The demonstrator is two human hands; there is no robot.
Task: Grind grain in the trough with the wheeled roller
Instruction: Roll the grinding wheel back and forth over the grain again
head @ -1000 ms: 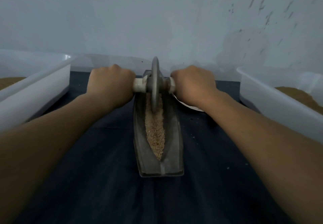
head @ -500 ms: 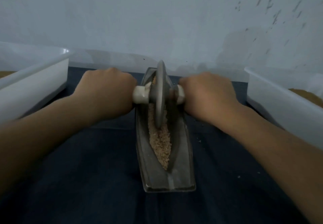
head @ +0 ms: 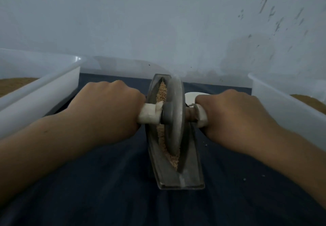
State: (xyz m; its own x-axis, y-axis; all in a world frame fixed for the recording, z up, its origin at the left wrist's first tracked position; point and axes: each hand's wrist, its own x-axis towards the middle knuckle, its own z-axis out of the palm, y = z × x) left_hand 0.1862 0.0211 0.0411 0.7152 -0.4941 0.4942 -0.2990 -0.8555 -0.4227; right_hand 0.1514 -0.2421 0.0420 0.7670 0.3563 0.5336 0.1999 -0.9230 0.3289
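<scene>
A grey boat-shaped metal trough (head: 189,178) lies lengthwise on the dark cloth in the middle. Tan grain (head: 161,92) fills its groove. The grey wheel of the roller (head: 173,120) stands upright in the groove, near the trough's middle. My left hand (head: 107,109) grips the white-wrapped left handle (head: 148,115) of the axle. My right hand (head: 232,116) grips the right handle (head: 201,115). Both fists hide most of the handles.
A white plastic tub (head: 44,92) with brown grain stands at the left, and another white tub (head: 282,106) with brown grain at the right. A small white object (head: 191,96) lies behind my right hand. A pale wall rises just behind the trough.
The wheel has rolled from the trough's far end toward me, to about the middle. Both hands came back with it. Grain at the far end is now uncovered.
</scene>
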